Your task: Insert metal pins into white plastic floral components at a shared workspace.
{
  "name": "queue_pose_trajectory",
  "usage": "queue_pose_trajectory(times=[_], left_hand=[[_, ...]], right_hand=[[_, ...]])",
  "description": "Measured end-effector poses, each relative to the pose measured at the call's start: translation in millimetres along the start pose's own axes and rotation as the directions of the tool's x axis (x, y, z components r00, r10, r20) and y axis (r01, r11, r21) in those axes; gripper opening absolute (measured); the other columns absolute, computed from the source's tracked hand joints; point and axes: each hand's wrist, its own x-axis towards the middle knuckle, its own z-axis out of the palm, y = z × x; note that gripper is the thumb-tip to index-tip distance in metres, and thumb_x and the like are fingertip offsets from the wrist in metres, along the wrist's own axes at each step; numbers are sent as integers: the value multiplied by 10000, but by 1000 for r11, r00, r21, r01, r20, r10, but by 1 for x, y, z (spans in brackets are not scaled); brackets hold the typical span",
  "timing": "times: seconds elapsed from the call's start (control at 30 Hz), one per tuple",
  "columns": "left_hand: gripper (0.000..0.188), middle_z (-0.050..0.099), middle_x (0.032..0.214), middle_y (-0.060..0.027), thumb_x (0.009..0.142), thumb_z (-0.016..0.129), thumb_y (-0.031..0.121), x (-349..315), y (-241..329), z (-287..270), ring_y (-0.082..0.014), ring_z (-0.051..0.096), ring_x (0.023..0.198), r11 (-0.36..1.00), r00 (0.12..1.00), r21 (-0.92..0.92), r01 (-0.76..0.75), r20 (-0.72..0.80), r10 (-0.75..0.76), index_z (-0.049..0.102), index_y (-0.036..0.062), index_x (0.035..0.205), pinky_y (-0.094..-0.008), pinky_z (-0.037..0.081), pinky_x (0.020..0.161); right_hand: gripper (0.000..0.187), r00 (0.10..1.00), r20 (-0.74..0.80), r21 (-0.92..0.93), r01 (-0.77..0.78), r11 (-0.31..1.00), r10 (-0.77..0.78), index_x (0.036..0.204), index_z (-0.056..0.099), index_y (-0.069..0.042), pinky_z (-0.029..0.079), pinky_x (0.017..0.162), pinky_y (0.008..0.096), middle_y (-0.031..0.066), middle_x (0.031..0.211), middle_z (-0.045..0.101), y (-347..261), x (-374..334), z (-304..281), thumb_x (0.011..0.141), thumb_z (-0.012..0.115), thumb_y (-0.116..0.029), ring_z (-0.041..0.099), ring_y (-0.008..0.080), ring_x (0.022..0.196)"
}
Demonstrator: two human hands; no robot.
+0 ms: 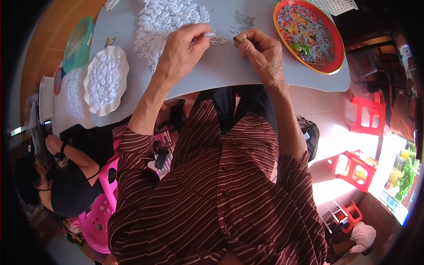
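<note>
My left hand (183, 53) pinches a small white plastic piece (209, 34) between thumb and fingertips, just above the table. To the right, my right hand (264, 55) is closed with thumb and forefinger together. Something dark and brownish shows at its fingertips, too small to name. A heap of white oval plastic pieces (161, 20) spreads beyond my left hand, and a few more pieces (218, 40) lie between the hands. Thin grey metal pins (243, 20) are scattered just beyond my right hand.
The grey table (212, 73) holds a red round tray (332, 66) of metal pins at right and a white wavy-edged dish (124, 66) of white pieces at left. A green basket (68, 57) stands farther left. Another person (70, 185) sits at left; red stools (369, 117) stand at right.
</note>
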Motion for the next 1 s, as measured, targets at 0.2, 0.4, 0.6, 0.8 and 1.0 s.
queue_pose_trajectory(times=[0.2,0.4,0.6,0.8,1.0], left_hand=[[192,529,793,-114,743,591,27,-1,-16,4,-305,473,858,801,919,521,-294,-78,388,622,44,932,-393,415,793],[199,500,803,-101,730,610,29,-11,-13,5,-293,458,845,735,921,606,-304,-9,389,624,49,927,-409,391,799],[219,495,809,-98,722,614,14,-13,-9,3,-291,452,866,740,944,616,-270,16,331,624,57,936,-407,386,812],[216,526,861,-103,728,631,28,7,-4,8,-293,456,903,760,914,538,-364,52,401,622,58,942,-382,396,835],[191,518,902,-116,727,636,35,31,-7,14,-287,447,928,722,896,534,-439,202,395,616,42,917,-366,403,844]], right_hand=[[162,999,-48,-37,-3,999,2,845,633,7,433,543,208,0,632,587,-7,-5,-2,830,675,-150,510,46,584],[168,998,-32,-229,43,973,-51,861,624,16,446,545,218,34,644,603,-9,-22,-14,814,684,-134,531,55,588],[182,998,-53,-192,31,981,-42,871,611,15,439,564,199,10,672,609,-10,-25,-16,843,670,-156,534,37,626],[148,993,-94,-181,59,982,-76,844,619,13,443,525,216,48,625,614,-7,-23,-16,807,686,-113,541,60,559],[143,992,-93,-188,65,980,-84,844,619,11,443,525,218,42,623,612,-7,-22,-13,809,684,-111,539,57,562]])
